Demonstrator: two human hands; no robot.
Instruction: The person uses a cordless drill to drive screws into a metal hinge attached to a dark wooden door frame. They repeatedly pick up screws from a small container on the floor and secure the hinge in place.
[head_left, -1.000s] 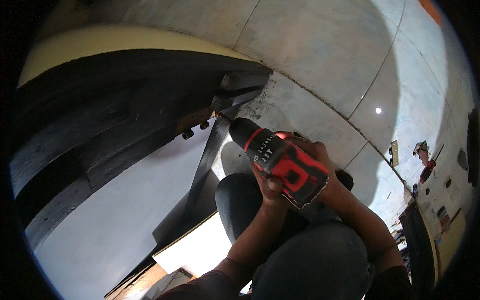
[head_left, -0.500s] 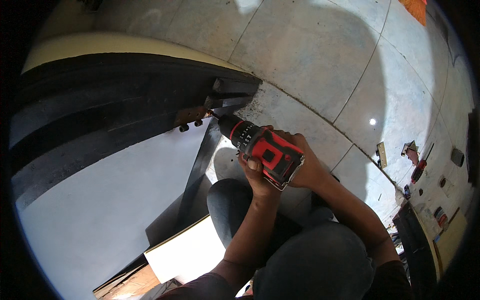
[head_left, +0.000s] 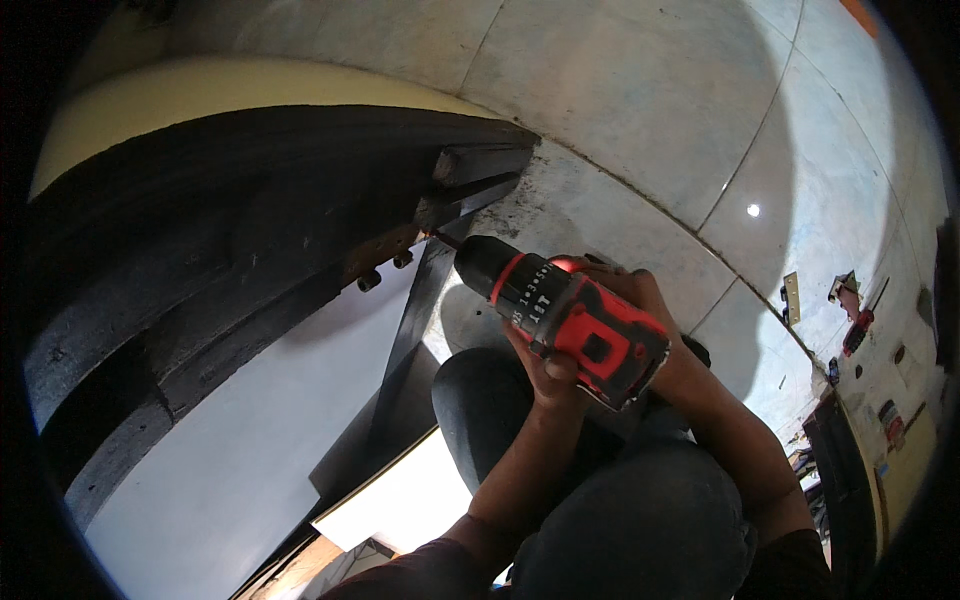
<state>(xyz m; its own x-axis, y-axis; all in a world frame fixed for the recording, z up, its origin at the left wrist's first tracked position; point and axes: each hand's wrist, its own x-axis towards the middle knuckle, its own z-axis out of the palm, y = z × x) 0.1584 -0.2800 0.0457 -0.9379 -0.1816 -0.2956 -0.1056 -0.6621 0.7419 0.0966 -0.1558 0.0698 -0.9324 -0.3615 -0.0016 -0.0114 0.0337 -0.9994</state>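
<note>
A red and black cordless drill (head_left: 598,335) lies between my two hands, its chuck toward the left. My left hand (head_left: 548,372) is closed against the near side of its body, thumb on top. On the far side, my right hand (head_left: 648,298) wraps the drill, its fingers partly hidden underneath. A thin bit (head_left: 446,239) reaches from the chuck to the end of a brown metal hinge (head_left: 385,255) on a dark wooden frame (head_left: 270,200). Whether the bit's tip touches a screw there is too small to tell.
A screwdriver (head_left: 862,325) and a brass-coloured hinge plate (head_left: 791,298) lie on the tiled floor (head_left: 620,110) at the right. A dark board (head_left: 838,480) stands at lower right. My bent knees (head_left: 640,520) are close below the drill. A pale panel (head_left: 250,430) fills the lower left.
The drill, with both hands on it, has moved slightly right and down in the picture. Its chuck sits a little farther from the hinge, with more bit showing. The view has also shifted.
</note>
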